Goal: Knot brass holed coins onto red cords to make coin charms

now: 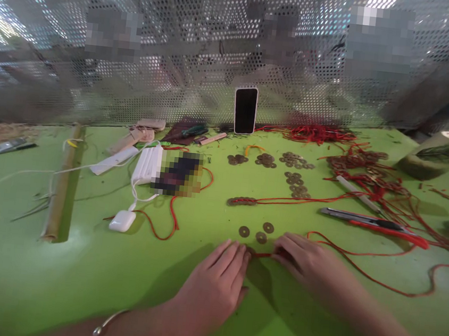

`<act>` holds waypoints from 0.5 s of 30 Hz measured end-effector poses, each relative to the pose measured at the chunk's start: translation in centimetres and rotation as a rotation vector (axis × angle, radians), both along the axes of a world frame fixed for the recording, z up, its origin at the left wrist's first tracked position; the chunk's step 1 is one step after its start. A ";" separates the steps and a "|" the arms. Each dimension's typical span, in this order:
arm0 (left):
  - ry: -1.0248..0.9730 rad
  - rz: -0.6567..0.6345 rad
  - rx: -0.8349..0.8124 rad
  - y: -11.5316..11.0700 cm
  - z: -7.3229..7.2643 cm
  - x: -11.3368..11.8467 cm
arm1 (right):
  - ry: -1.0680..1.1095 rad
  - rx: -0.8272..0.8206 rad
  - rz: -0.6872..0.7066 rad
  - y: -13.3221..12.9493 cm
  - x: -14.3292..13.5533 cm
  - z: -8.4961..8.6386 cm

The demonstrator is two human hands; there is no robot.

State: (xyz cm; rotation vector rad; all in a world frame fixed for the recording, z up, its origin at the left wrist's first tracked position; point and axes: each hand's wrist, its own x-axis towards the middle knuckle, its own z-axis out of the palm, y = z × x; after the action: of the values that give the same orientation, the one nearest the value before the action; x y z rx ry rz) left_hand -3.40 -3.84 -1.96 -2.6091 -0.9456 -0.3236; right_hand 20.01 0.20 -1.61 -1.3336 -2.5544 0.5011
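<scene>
My left hand (223, 275) rests low on the table, its fingers pressed together over a coin, whose dark edge just shows at the fingertips. From there a short stretch of red cord (262, 255) runs to my right hand (303, 256), which pinches it with closed fingers. The cord's loose ends (388, 289) trail off to the right. Just beyond my hands lie three loose holed coins (261, 237). Farther back is an overlapping row of coins (242, 201) strung on red cord. What else my left fingers cover is hidden.
Coin piles (266, 160) lie behind, near an upright phone (245, 110) against the perforated metal screen (200, 90). A utility knife (375, 222) and tangled red cords (316, 133) are at right. At left are a bamboo piece (63, 188), a white power bank (147, 164) and an earbud case (122, 221).
</scene>
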 end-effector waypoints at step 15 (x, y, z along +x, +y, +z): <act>-0.051 -0.050 -0.038 0.2 0.9 -3.4 | 0.029 -0.018 -0.209 -1.0 9.1 -0.4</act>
State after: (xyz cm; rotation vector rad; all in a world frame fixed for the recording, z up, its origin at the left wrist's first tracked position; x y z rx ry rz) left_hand -6.81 -3.66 -1.09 -2.6741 -0.9134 -0.3904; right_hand 29.14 -0.85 -2.02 -1.5652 -2.3568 0.4999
